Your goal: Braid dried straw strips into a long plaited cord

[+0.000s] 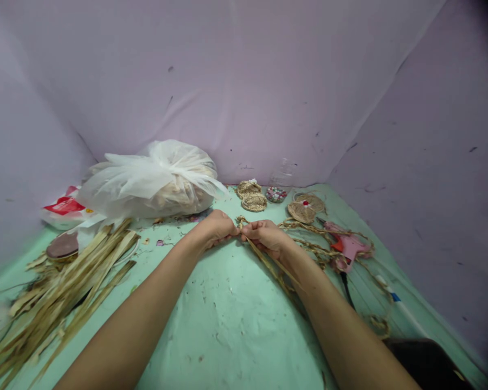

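Near the middle of the green tabletop, my left hand [220, 228] and my right hand [264, 236] meet fingertip to fingertip. Both pinch a thin strand of dried plant fibre [270, 266], whose loose ends trail down under my right wrist. A small knotted bit of it [241, 219] sticks up just beyond my fingertips. Braided fibre cord [315, 248] lies right of my right hand. A bundle of flat dried strips [75, 287] rests on the left.
Behind my hands are a white plastic bag [158, 181], woven fibre pieces [254, 202], a clear container of beads [276, 194] and a round woven piece [305, 207]. A pink glue gun [352, 250] with a black cable lies right; a dark object [427, 363] is at lower right.
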Motion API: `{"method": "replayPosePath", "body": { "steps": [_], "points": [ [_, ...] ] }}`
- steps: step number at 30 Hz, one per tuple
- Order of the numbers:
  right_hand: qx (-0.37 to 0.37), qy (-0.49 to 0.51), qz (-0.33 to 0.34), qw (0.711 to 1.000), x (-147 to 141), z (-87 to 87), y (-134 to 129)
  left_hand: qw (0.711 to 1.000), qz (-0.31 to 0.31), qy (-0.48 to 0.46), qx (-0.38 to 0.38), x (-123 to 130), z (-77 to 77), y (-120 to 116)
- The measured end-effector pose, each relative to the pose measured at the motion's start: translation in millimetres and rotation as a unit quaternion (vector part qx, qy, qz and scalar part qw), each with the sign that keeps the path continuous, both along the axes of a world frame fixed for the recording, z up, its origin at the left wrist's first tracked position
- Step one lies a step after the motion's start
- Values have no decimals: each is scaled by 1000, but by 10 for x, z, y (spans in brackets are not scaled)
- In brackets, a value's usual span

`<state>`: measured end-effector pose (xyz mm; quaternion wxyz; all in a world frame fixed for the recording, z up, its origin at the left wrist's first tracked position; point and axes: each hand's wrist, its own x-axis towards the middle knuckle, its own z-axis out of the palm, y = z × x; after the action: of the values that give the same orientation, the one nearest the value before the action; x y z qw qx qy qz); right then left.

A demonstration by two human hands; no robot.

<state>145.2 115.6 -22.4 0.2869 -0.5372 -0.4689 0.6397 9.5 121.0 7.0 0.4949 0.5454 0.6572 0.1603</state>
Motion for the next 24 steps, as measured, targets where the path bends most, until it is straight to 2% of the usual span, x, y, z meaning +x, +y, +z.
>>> {"method": "replayPosePath", "body": {
  "steps": [3, 5, 7, 9, 12, 14, 18, 21, 24],
  "points": [
    [31, -43, 12, 999, 8, -10, 10, 1000, -23, 6, 18, -1, 16, -11],
    [52, -70, 13, 996, 4, -17, 14, 998, -63, 18, 23, -47, 40, -4],
    [61, -83, 0, 995, -5, -21, 13, 994, -105, 32, 27, -149, 86, 16],
    [62, -84, -10, 994, -12, -26, 11, 991, -122, 44, 39, -293, 154, 38],
    [64, -83, -6, 994, -12, -37, 8, 992, -97, 40, 73, -482, 265, 46],
    [64, -81, 3, 995, -5, -45, 8, 994, -53, 26, 92, -511, 314, 27],
    [66, -75, 12, 995, 11, -43, 8, 994, 58, -28, 89, -265, 263, -35],
    [67, -67, 21, 995, 17, -27, 6, 998, 31, -40, 22, 4, 114, -59],
    [69, -60, 33, 995, 21, -16, 9, 999, 4, -29, 15, 135, -14, -54]
  ]
}}
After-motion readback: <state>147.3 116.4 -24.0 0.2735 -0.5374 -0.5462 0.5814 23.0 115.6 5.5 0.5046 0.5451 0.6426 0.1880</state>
